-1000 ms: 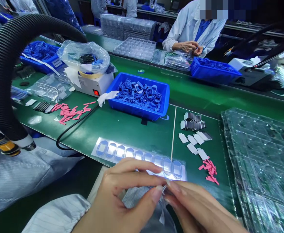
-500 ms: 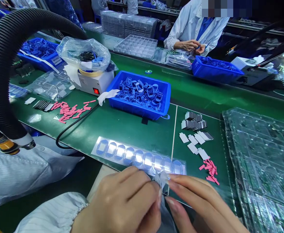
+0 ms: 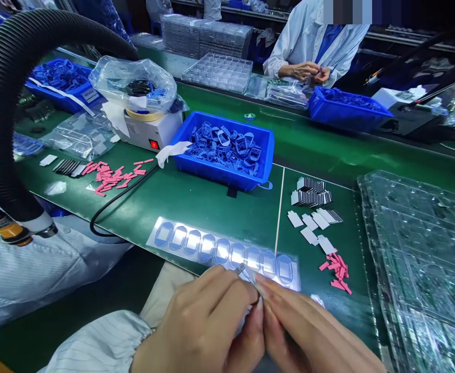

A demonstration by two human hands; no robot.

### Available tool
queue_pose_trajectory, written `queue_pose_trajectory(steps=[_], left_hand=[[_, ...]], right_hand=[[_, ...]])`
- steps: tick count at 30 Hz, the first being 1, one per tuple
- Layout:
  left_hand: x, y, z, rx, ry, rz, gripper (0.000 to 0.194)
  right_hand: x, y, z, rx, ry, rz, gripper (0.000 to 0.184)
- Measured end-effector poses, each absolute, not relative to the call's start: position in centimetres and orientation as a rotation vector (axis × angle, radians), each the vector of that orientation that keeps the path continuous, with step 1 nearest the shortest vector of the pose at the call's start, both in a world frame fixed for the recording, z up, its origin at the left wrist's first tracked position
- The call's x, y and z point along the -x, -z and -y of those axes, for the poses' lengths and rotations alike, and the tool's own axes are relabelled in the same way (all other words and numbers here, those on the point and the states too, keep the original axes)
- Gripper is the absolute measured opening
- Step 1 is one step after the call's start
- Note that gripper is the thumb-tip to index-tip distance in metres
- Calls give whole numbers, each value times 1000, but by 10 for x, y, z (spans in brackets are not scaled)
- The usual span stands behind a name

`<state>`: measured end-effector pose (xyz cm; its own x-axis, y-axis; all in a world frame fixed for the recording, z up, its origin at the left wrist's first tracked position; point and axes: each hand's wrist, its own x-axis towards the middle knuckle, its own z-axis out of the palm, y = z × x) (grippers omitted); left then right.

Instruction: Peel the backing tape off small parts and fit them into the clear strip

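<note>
My left hand [image 3: 204, 316] is closed, with thumb and fingertips pinching a small piece of clear film [image 3: 246, 272]. Pressed against it from the other side are the fingertips of my right hand [image 3: 309, 321], also closed on the film. Most of what lies between the fingers is hidden. Just beyond my knuckles, a clear sheet of oval film stickers [image 3: 223, 251] lies along the table's front edge. A small crumpled clear scrap [image 3: 317, 299] rests on the table beside my right hand.
Ahead stands a blue bin [image 3: 223, 178] of blue plastic frames. Pink strips [image 3: 338, 270] and white-and-black pieces [image 3: 311, 198] lie right, near clear trays [image 3: 425, 248]. A black hose [image 3: 2, 103] arches left; a cable [image 3: 122, 199] crosses the table. Across the belt, a person works [image 3: 309, 46].
My right hand has closed in, its fingertips now meeting my left. The whitish film that stuck up between them is lower. A clear scrap now shows on the table. A small green part moved right.
</note>
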<state>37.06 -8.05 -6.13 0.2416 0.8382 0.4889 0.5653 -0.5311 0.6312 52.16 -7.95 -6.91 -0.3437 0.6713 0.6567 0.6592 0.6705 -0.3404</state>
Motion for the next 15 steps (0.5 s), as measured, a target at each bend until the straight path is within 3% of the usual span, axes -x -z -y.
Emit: queue_pose_trajectory(steps=[8,15], left_hand=[[-375,61,86,-2114,-1137,-1315,16],[-379,62,85,-1929,-1338,-1203,22]], right_hand=[[-519,86,85,977,205,1956,19],[-515,76,89,1126,-260,1851,14]])
